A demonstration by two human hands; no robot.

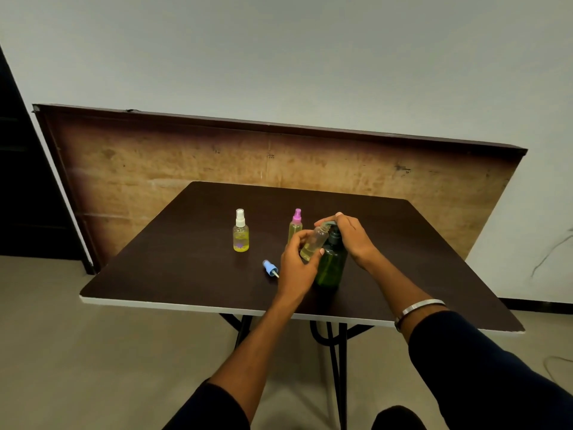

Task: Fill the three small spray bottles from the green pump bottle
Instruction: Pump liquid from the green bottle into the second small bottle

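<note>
Head view, the only one. Left hand [296,262] grips the uncapped small spray bottle [314,243], fingers and thumb curled round its lower body. It is tilted with the open neck toward 1 o'clock, right under the pump spout, likely so the liquid drops straight in. A little yellowish liquid sits at its bottom, so filling looks barely started.

Right hand [352,235] lies over the pump head of the green pump bottle [331,265], fingers bent down over the top, pressing it; whether the thumb hooks under I cannot tell. The green bottle stands upright on the dark table [155,268], touching the tilted bottle at its 10 o'clock side.

Blue spray cap [270,268] lies on its side at 9 o'clock of the green bottle, near the left hand, within reach for re-capping.

Pink-capped spray bottle [295,228] stands capped at 11 o'clock, just behind the left hand's fingers, holding yellow liquid. White-capped spray bottle [240,232] stands capped well apart at 10 o'clock, mostly full. Both look done and parked out of the way. So this reads as the third, last fill.
</note>
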